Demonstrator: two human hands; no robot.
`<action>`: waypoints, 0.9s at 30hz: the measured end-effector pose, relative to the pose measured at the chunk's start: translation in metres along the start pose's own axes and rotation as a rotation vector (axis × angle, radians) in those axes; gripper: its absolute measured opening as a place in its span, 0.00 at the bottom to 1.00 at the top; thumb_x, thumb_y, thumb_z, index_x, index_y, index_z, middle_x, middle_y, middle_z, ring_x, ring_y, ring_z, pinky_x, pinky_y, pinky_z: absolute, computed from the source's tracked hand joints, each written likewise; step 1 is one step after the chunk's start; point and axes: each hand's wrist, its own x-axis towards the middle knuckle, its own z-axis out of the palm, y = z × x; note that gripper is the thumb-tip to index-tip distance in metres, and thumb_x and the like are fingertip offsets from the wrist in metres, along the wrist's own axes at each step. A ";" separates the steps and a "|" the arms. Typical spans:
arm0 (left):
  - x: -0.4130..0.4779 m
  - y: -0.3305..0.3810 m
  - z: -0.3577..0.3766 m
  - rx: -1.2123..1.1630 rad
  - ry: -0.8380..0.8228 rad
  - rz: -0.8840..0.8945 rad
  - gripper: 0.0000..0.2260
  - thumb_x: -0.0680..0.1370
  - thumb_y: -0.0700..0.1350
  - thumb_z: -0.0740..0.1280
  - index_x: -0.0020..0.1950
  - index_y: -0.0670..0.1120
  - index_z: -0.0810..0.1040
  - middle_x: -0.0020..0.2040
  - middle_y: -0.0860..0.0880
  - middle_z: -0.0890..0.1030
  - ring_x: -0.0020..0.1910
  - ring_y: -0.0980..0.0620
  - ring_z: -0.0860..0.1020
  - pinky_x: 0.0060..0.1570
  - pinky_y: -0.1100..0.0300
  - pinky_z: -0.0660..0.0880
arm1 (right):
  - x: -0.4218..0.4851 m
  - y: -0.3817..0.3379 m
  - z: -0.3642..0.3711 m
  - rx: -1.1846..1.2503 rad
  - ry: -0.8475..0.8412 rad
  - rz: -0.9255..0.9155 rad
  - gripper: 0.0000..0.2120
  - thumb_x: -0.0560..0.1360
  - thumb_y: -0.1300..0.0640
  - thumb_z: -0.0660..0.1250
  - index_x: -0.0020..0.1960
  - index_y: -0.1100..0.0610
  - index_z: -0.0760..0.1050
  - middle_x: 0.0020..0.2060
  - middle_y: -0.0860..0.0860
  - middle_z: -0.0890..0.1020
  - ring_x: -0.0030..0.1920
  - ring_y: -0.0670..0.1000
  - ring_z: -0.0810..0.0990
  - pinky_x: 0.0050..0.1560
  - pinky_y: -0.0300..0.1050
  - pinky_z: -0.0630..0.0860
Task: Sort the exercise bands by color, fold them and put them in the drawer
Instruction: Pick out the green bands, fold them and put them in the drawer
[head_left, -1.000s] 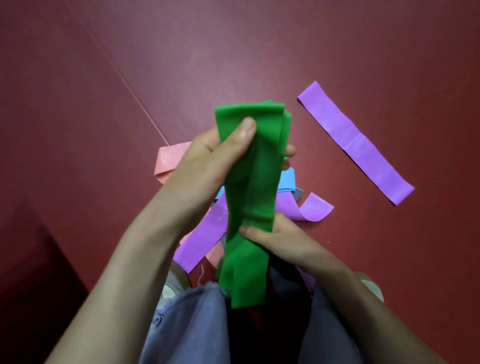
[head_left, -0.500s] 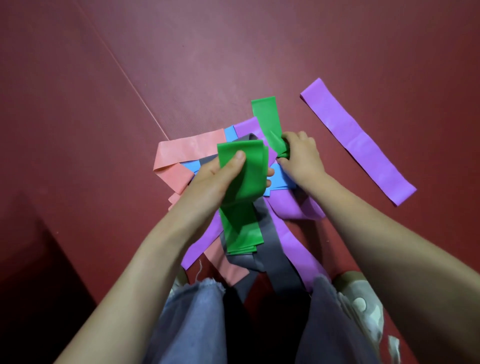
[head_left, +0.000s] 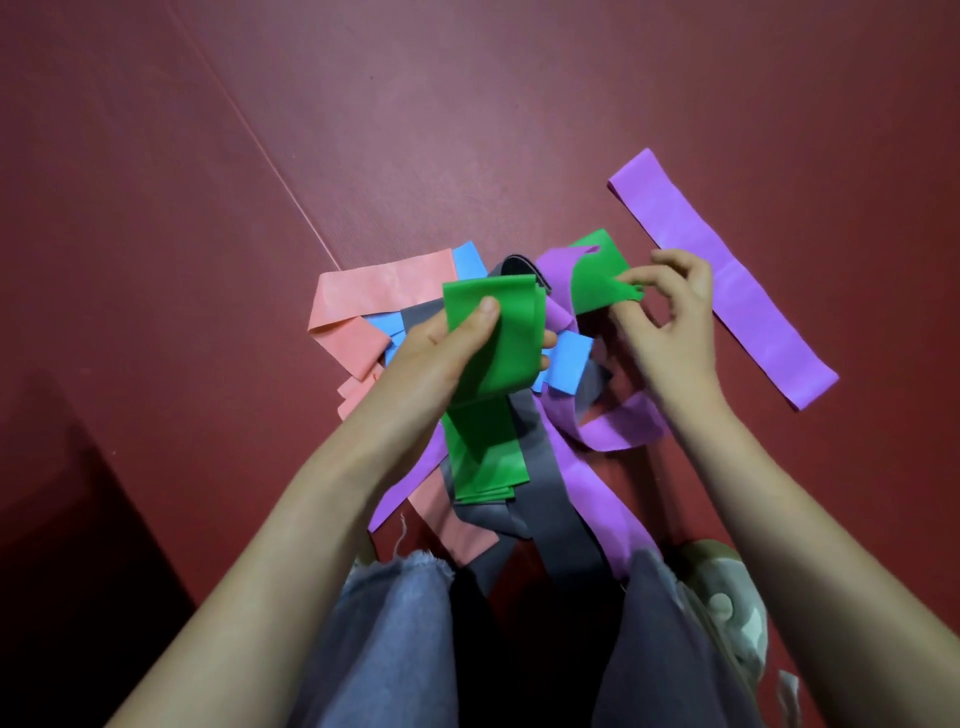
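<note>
Green bands (head_left: 491, 358), folded as a stack, are held above the pile in the left hand (head_left: 441, 353), thumb pressed on top and fingers curled beneath. Under them on the red floor (head_left: 467, 130) lies a tangle of pink band (head_left: 374, 296), blue band (head_left: 566, 361), grey band (head_left: 556, 509) and purple bands (head_left: 597, 478). The right hand (head_left: 675, 322) pinches the edge of a loose green band (head_left: 597, 280) at the pile's far side, other fingers spread; a flat purple band (head_left: 727, 280) lies apart to the right.

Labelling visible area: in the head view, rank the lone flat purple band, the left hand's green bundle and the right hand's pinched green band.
Flat purple band and green bundle: alike, and the bundle is held nearer the camera, so unranked.
Pinched green band: smallest.
</note>
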 end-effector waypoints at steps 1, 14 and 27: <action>0.000 0.000 0.000 -0.007 -0.005 0.004 0.14 0.74 0.52 0.57 0.42 0.53 0.82 0.41 0.52 0.85 0.43 0.54 0.83 0.45 0.63 0.79 | -0.002 -0.007 -0.003 0.020 0.017 -0.017 0.08 0.67 0.62 0.64 0.45 0.58 0.78 0.51 0.50 0.70 0.58 0.51 0.71 0.59 0.29 0.65; 0.003 -0.001 0.010 -0.439 -0.100 -0.109 0.17 0.69 0.48 0.59 0.53 0.43 0.75 0.41 0.49 0.85 0.38 0.50 0.84 0.42 0.58 0.81 | -0.016 -0.076 0.000 0.388 -0.205 0.107 0.11 0.63 0.62 0.56 0.37 0.50 0.74 0.29 0.42 0.76 0.31 0.39 0.71 0.32 0.32 0.69; 0.001 -0.006 -0.005 -0.452 -0.036 -0.280 0.13 0.79 0.46 0.55 0.47 0.43 0.78 0.40 0.45 0.85 0.33 0.49 0.83 0.33 0.60 0.80 | -0.022 -0.035 -0.008 -0.347 -0.382 -0.532 0.21 0.66 0.63 0.60 0.60 0.58 0.73 0.59 0.55 0.77 0.61 0.52 0.72 0.61 0.44 0.67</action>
